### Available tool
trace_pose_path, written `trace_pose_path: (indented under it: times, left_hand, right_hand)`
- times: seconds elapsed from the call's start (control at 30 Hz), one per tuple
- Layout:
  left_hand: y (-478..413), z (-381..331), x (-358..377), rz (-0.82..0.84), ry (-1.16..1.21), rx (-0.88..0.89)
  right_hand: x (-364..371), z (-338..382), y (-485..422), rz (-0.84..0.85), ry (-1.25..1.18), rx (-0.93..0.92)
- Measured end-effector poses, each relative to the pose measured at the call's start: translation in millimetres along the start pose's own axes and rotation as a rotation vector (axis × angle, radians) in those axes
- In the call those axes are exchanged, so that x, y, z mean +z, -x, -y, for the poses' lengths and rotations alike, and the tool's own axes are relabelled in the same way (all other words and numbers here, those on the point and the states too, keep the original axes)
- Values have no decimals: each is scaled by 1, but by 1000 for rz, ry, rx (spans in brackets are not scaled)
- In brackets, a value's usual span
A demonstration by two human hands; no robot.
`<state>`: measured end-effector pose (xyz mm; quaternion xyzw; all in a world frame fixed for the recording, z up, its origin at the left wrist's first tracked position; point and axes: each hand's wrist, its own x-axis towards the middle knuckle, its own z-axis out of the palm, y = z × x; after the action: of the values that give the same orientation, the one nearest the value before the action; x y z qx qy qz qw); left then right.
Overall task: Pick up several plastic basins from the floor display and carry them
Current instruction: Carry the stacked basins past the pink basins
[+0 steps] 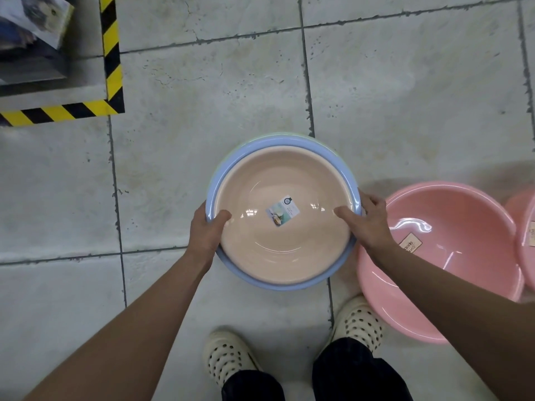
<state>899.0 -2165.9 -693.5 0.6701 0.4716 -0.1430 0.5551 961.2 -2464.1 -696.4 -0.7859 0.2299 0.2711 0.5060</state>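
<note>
A nested stack of basins is in front of me: a beige basin [289, 175] on top with a small label inside, a blue basin [231, 157] under it, and a sliver of a pale green basin [272, 135] showing at the far edge. My left hand [207, 231] grips the stack's left rim, thumb inside the beige basin. On the right rim, my right hand [369, 224] grips the same way, thumb inside and fingers over the edge. The stack looks lifted off the floor, though I cannot tell for sure.
A pink basin [463, 215] with a label sits on the tiled floor at the right, and another pink basin [525, 227] is cut off at the frame edge. Yellow-black hazard tape [113, 53] borders a shelf base at the upper left. My two shoes are below.
</note>
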Motion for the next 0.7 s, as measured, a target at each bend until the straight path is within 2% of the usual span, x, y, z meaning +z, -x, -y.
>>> trace_pose_path:
  times: [0.17, 0.3, 0.43, 0.7]
  left_hand:
    - [-4, 5, -8, 86, 2, 48]
    - [-21, 15, -13, 153, 17, -74]
    - [-28, 14, -17, 171, -55, -168]
    - [5, -22, -26, 134, -62, -71]
  right_hand:
    - [-3, -12, -16, 100, 59, 45]
    - [-1, -22, -30, 171, -40, 144]
    - [1, -30, -38, 139, -26, 152]
    - [-16, -16, -26, 193, -15, 120]
